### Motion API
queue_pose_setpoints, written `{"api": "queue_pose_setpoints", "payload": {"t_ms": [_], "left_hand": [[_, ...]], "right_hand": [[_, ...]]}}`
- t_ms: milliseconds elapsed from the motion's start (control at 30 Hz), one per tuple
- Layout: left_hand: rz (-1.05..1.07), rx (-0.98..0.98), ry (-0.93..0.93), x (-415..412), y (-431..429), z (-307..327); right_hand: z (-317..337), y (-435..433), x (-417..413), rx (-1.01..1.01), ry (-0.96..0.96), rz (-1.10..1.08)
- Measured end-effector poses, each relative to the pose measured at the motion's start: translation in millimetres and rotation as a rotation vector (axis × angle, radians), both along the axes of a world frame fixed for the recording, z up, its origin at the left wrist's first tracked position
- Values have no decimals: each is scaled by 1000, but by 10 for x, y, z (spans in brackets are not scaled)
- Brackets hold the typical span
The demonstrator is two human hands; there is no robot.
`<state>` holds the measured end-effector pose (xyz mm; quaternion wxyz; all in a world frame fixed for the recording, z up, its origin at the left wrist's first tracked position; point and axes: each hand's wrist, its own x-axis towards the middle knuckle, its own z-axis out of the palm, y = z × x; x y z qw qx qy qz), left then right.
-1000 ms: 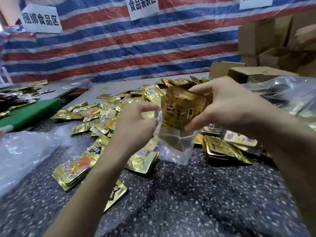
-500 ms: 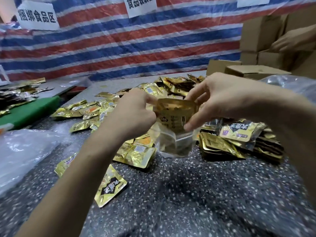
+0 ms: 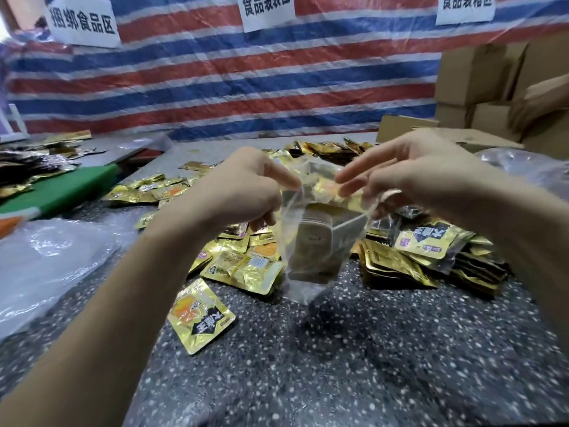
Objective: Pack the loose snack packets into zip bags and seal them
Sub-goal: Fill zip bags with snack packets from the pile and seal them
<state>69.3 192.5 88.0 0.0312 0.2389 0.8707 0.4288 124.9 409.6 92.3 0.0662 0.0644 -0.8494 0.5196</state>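
Stack of gold snack packets [image 3: 326, 232] inside clear zip bag [image 3: 303, 288], held above tabletop [image 3: 338, 365] middle. Left hand [image 3: 243, 192] pinches mouth's left rim; right hand [image 3: 409, 171] pinches right rim, forefingers straight. Next likely: align zip strips, press shut.

On the striped tarp [image 3: 277, 72] I read three white paper signs. The left sign [image 3: 83, 21] says 捆绑食品区, the middle sign [image 3: 266, 7] 食品装袋区 and the right sign [image 3: 465, 7] 食品装箱区, the last two cropped on top. The print on the gold snack packet [image 3: 201, 315] is too blurred for me to read.
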Motion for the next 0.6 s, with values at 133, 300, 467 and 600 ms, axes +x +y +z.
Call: {"api": "queue_pose_setpoints", "payload": {"t_ms": [133, 300, 467, 600], "left_hand": [[-22, 24, 6, 39, -9, 48], [-32, 177, 33, 73, -32, 142], [-3, 375, 72, 61, 27, 187], [12, 487, 105, 81, 43, 201]], "right_hand": [[-31, -39, -14, -56, 94, -37], [15, -11, -13, -151, 321, -104], [-10, -22, -91, -106, 499, -116], [-124, -57, -176, -161, 390, -67]]}}
